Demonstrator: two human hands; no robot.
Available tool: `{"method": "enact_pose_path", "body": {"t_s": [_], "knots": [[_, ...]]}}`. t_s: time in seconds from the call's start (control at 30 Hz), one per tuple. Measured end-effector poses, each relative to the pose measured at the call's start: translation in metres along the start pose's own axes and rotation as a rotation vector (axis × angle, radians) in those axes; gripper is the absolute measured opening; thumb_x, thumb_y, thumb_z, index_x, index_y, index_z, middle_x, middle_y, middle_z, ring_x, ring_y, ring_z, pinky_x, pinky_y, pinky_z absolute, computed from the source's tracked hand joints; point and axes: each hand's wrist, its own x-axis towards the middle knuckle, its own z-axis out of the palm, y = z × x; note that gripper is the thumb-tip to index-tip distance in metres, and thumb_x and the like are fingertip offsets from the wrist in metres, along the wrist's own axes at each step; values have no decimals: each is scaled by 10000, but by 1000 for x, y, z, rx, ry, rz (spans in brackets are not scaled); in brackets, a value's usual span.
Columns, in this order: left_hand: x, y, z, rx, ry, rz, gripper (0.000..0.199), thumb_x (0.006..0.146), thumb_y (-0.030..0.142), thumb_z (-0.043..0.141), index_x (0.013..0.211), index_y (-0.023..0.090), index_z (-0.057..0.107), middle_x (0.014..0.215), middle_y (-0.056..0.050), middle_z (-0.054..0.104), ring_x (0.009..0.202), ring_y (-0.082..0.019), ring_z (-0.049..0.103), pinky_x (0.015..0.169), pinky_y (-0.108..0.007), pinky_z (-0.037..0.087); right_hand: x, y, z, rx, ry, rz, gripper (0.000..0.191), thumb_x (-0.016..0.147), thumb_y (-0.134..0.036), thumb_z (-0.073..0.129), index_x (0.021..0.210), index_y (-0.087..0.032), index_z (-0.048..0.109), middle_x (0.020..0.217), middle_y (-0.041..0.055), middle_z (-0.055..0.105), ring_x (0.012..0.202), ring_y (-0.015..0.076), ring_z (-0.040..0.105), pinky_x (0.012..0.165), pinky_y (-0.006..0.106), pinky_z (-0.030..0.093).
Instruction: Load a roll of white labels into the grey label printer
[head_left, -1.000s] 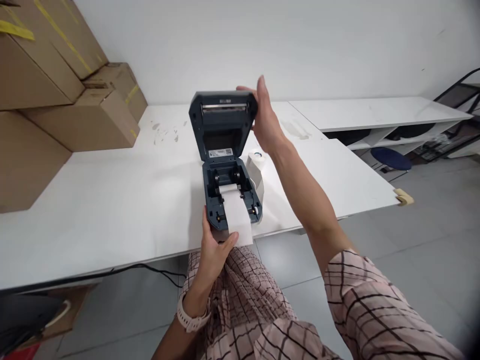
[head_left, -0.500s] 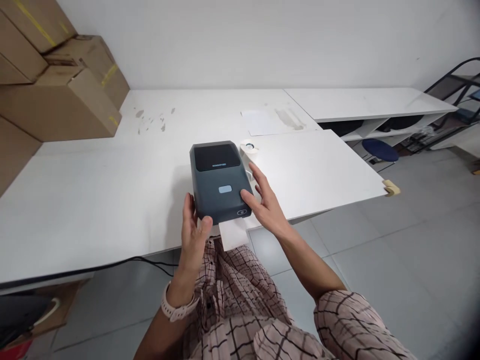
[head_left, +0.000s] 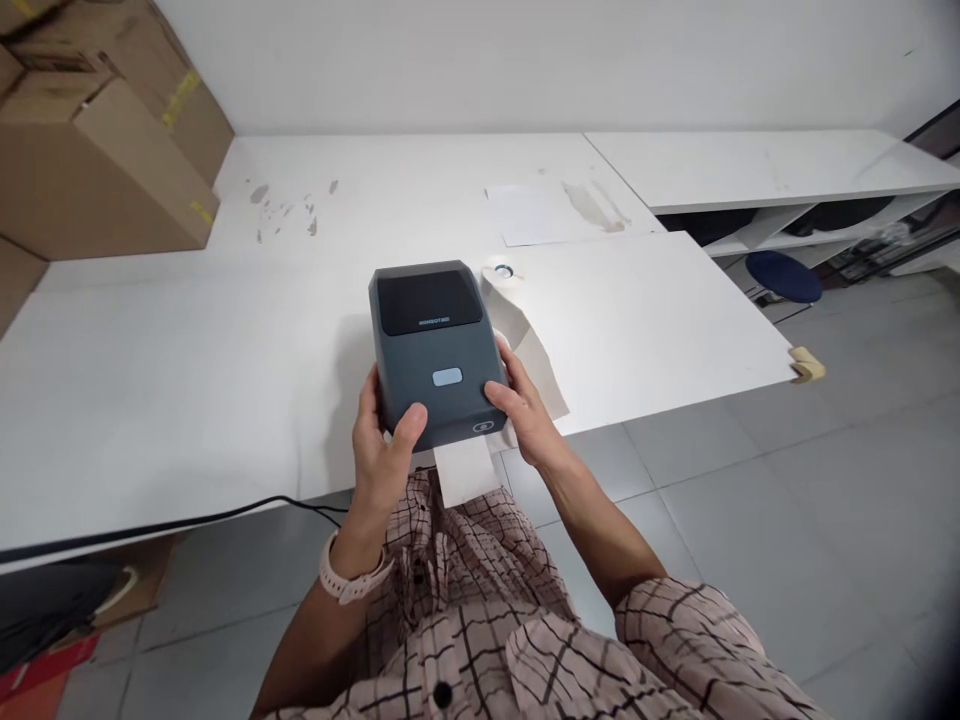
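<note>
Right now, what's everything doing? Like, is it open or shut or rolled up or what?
Printer: lid shut, held by the left hand and right hand.
White strip: sticking out of the printer's front.
Paper roll: seemingly partly unwound.
Cardboard boxes: piled up.
Table: marked with greyish patches.
Wristband: worn.
</note>
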Motion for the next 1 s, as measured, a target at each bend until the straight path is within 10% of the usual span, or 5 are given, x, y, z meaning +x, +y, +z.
{"method": "enact_pose_path", "body": {"t_s": [0.2, 0.33, 0.5, 0.73, 1.0], "knots": [[-49, -25, 8, 214, 518, 164, 429, 901, 651, 650, 1092, 269, 620, 1093, -62, 650, 1060, -241, 612, 958, -394, 519, 2, 4, -2, -53, -34, -2, 954, 891, -765, 601, 1670, -313, 286, 1692, 69, 438, 1573, 331, 409, 1239, 555, 470], [-74, -29, 14, 72, 133, -111, 587, 947, 674, 550, 571, 237, 438, 572, 13, 399, 575, -152, 404, 587, -314, 377, 1, 5, 5, 23, 31, -6, 984, 843, -763, 648, 1642, -274, 350, 1699, 68, 432, 1588, 322, 384, 1273, 536, 427], [-55, -6, 19, -280, -204, -478, 511, 719, 663, 796, 641, 220, 553, 554, 61, 371, 514, -96, 278, 516, -269, 242, -1, 6, 8, 2, 41, -15, 894, 877, -705, 618, 1623, -278, 369, 1700, 71, 430, 1577, 321, 402, 1265, 549, 427], [-58, -20, 8, 1, -208, -221, 523, 868, 623, 703, 611, 197, 544, 578, 42, 379, 567, -107, 325, 545, -267, 263, 16, -28, 5, -348, 54, -281, 866, 929, -506, 644, 1675, -364, 229, 1772, 33, 266, 1644, 324, 233, 1309, 626, 279], [-47, -19, -10, 138, 458, 235, 289, 993, 479, 612, 958, 211, 715, 909, -36, 686, 844, -163, 637, 802, -269, 527, 36, -52, 7, -484, -72, -312, 915, 842, -434, 738, 1646, -375, 306, 1737, 43, 318, 1617, 363, 261, 1309, 649, 238]]}}
